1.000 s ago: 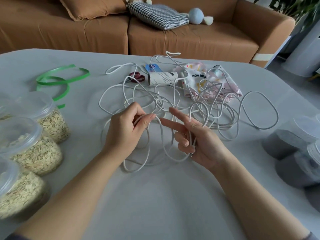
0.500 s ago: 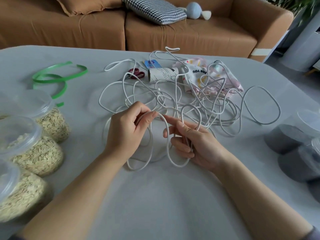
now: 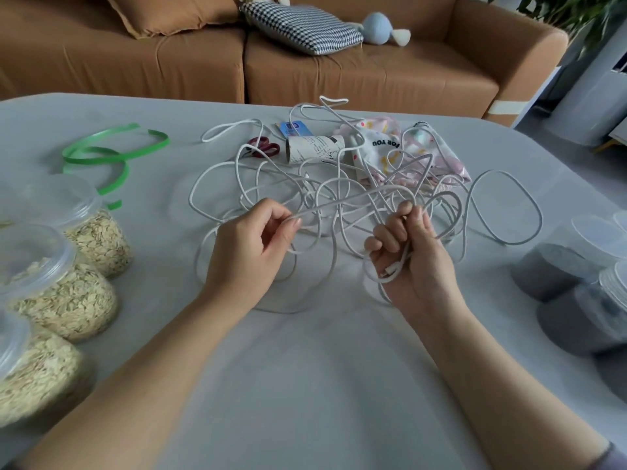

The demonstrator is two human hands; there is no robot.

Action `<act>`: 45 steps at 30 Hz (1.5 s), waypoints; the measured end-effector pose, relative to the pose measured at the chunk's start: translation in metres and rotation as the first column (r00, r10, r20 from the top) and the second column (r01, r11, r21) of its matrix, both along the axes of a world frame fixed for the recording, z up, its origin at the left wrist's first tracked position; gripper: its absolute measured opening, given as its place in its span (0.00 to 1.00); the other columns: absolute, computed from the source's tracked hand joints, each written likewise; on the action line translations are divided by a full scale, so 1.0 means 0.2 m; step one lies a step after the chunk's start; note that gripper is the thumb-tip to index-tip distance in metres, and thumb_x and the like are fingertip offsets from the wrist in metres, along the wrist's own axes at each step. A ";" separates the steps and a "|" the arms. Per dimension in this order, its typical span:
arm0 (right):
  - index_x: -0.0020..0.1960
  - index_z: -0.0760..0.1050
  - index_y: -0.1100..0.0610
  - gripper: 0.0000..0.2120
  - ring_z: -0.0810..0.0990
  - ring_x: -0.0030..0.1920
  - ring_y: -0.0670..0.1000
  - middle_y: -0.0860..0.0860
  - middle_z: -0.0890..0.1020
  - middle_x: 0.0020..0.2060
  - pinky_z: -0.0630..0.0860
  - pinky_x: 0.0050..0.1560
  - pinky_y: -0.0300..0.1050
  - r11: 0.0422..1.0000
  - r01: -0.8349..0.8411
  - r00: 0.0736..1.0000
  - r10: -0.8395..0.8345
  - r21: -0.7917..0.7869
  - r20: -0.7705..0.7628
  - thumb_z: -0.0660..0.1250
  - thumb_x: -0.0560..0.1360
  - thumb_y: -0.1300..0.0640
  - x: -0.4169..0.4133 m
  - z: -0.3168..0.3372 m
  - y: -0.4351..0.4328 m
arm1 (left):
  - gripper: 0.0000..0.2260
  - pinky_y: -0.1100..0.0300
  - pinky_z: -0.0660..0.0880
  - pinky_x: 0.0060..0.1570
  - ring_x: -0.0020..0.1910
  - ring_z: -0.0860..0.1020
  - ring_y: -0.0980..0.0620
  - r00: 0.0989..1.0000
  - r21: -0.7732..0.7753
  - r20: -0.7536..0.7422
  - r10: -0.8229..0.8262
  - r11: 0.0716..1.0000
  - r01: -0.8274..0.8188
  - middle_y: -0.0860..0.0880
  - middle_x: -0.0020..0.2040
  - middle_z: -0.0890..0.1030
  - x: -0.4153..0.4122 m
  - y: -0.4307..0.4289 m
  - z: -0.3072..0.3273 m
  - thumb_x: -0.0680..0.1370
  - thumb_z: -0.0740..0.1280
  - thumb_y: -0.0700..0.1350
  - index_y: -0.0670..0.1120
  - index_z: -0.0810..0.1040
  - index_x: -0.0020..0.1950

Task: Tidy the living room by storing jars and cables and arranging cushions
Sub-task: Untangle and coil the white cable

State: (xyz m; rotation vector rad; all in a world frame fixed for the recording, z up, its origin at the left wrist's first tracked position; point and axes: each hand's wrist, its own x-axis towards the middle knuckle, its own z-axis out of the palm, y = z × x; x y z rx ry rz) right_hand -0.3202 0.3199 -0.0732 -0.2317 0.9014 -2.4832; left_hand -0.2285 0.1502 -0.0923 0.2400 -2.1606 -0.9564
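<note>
Oat jars (image 3: 91,232) at 9 o'clock, clear plastic, lidded. Left hand (image 3: 247,252) pinches a raised span of the white cable (image 3: 342,201), thin, smooth, round-sectioned. The span runs 9-to-3 across to the right hand (image 3: 414,262), fist closed on the gathered loops and plug end. Loose tangle sprawls at 12 o'clock from both hands, nearer the right. Grey jars (image 3: 549,269) at 3 o'clock.

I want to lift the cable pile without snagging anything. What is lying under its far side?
Under the white cable show red-handled scissors, a printed cardboard tube and a patterned pouch. The scissors' blades and the pouch's near edge are covered.
</note>
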 end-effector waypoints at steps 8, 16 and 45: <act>0.29 0.59 0.51 0.18 0.50 0.24 0.46 0.46 0.56 0.23 0.53 0.24 0.38 0.981 -0.119 0.992 0.123 0.152 -0.019 0.62 0.74 0.55 0.06 0.02 0.02 | 0.06 0.64 0.75 0.40 0.33 0.81 0.53 0.969 0.567 -0.179 -0.172 0.786 0.245 0.50 0.27 0.78 -0.01 0.05 0.03 0.77 0.64 0.44 0.43 0.74 0.41; 0.55 0.79 0.62 0.14 0.60 0.24 0.43 0.49 0.61 0.32 0.59 0.25 0.35 0.968 -0.230 0.973 0.231 0.105 -0.006 0.63 0.71 0.67 0.03 0.01 0.00 | 0.11 0.53 0.69 0.31 0.28 0.70 0.48 0.951 0.113 0.009 -0.310 0.945 0.307 0.47 0.28 0.73 0.01 0.09 -0.01 0.78 0.63 0.51 0.46 0.73 0.39; 0.40 0.69 0.55 0.14 0.74 0.35 0.48 0.55 0.75 0.44 0.71 0.24 0.36 0.663 -0.729 0.681 0.728 0.173 0.080 0.73 0.68 0.68 -0.02 0.03 0.14 | 0.05 0.46 0.70 0.59 0.58 0.79 0.50 0.987 -0.567 0.105 -0.121 0.808 0.160 0.52 0.52 0.82 0.00 -0.05 0.01 0.76 0.65 0.42 0.46 0.80 0.49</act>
